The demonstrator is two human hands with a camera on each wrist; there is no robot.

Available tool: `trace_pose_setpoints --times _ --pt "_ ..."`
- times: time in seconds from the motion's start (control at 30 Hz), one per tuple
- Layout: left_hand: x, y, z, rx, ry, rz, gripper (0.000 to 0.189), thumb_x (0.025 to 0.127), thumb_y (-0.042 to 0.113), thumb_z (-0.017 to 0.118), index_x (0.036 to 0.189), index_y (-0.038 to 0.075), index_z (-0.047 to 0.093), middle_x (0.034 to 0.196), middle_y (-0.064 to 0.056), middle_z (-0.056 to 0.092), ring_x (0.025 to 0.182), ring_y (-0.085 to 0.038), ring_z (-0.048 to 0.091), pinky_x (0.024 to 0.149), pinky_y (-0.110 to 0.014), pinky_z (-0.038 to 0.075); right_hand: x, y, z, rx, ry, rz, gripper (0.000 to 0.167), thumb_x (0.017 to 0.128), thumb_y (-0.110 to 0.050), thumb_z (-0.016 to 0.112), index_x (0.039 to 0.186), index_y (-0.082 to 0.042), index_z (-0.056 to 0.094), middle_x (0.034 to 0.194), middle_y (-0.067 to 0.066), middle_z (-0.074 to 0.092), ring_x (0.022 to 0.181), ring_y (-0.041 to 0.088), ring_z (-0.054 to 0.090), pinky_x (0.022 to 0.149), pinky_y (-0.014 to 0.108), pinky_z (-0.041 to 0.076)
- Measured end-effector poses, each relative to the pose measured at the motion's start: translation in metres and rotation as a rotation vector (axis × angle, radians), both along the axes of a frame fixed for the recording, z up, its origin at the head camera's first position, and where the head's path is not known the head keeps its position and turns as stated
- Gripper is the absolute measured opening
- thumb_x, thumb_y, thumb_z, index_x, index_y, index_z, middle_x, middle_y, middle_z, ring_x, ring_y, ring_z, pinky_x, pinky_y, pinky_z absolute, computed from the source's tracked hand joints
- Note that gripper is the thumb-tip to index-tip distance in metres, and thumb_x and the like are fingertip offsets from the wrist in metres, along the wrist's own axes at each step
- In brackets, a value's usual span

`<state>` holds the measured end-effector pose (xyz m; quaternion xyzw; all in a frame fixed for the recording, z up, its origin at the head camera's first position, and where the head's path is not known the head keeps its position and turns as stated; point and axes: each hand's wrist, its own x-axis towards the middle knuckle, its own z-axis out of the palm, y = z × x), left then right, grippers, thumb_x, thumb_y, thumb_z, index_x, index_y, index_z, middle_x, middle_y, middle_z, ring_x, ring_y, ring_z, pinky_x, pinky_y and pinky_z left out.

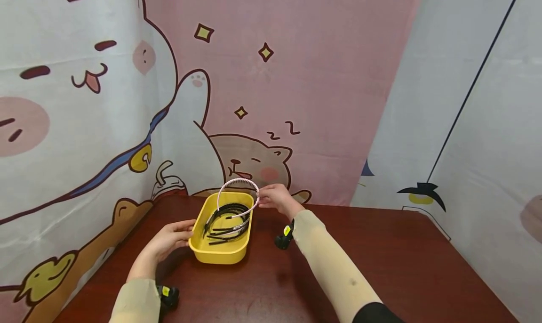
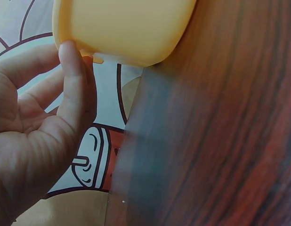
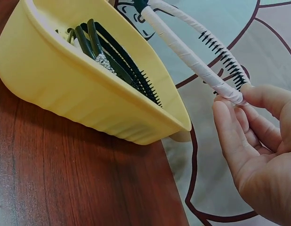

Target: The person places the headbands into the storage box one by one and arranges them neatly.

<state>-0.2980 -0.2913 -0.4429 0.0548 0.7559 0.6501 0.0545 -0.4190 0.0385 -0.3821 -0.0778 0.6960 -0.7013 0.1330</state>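
A white-pink headband point(image 1: 239, 181) with small black comb teeth stands raised over a yellow plastic basket point(image 1: 218, 257). My right hand point(image 1: 277, 198) pinches its curved band between thumb and fingers, clearly seen on the headband point(image 3: 192, 63) in the right wrist view. Several black headbands point(image 1: 230, 229) lie inside the basket; one bears sparkling stones point(image 3: 104, 63). At the basket's left side, my left hand point(image 1: 169, 240) holds the rim, thumb toward the near end. The left wrist view shows the left hand point(image 2: 46, 108) at the basket's edge point(image 2: 122, 33), with some fingertips hidden behind it.
The basket stands on a dark red-brown wooden table point(image 1: 364, 257), toward its far left part. Behind the table hangs a pink and white cloth point(image 1: 330, 101) with cartoon animals. Each wrist carries a small black camera, such as the right camera point(image 1: 284, 238).
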Motion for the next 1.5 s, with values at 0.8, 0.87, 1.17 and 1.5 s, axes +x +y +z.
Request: trace_pose_setpoints --times 0.8,0.87,1.17,1.5 --pt "-0.001 0.0 -0.004 -0.001 0.02 -0.005 0.054 0.095 0.002 0.056 0.143 -0.013 0.035 0.121 -0.025 0.054 0.093 -0.024 0.061 0.075 -0.028 0.054 -0.001 -0.011 -0.007 -0.014 -0.005 -0.01 0.025 0.088 0.003 0.061 0.109 0.016 0.061 0.081 0.014 0.065 0.067 0.019 0.065 0.073 0.036 0.057" --pt "-0.002 0.0 -0.003 0.0 0.02 -0.003 0.054 0.095 0.002 0.056 0.142 -0.013 0.035 0.121 -0.025 0.054 0.092 -0.024 0.061 0.075 -0.029 0.054 -0.001 -0.011 -0.007 -0.014 -0.01 -0.012 0.024 0.087 0.003 0.062 0.109 0.015 0.062 0.08 0.014 0.065 0.067 0.019 0.066 0.075 0.038 0.056" --pt "-0.001 0.0 -0.002 -0.007 0.02 -0.001 0.054 0.095 0.002 0.056 0.142 -0.013 0.035 0.121 -0.026 0.054 0.093 -0.025 0.062 0.076 -0.028 0.054 0.002 -0.015 -0.007 -0.016 -0.004 0.006 0.025 0.087 0.003 0.062 0.108 0.016 0.062 0.086 0.018 0.066 0.066 0.019 0.065 0.079 0.042 0.055" --pt "-0.002 0.0 -0.003 0.003 0.013 -0.001 0.055 0.095 0.002 0.057 0.143 -0.012 0.035 0.12 -0.024 0.055 0.091 -0.022 0.062 0.075 -0.029 0.055 0.0 -0.017 -0.012 0.001 -0.029 -0.002 0.025 0.088 0.003 0.063 0.109 0.016 0.061 0.079 0.014 0.064 0.067 0.02 0.066 0.081 0.043 0.054"
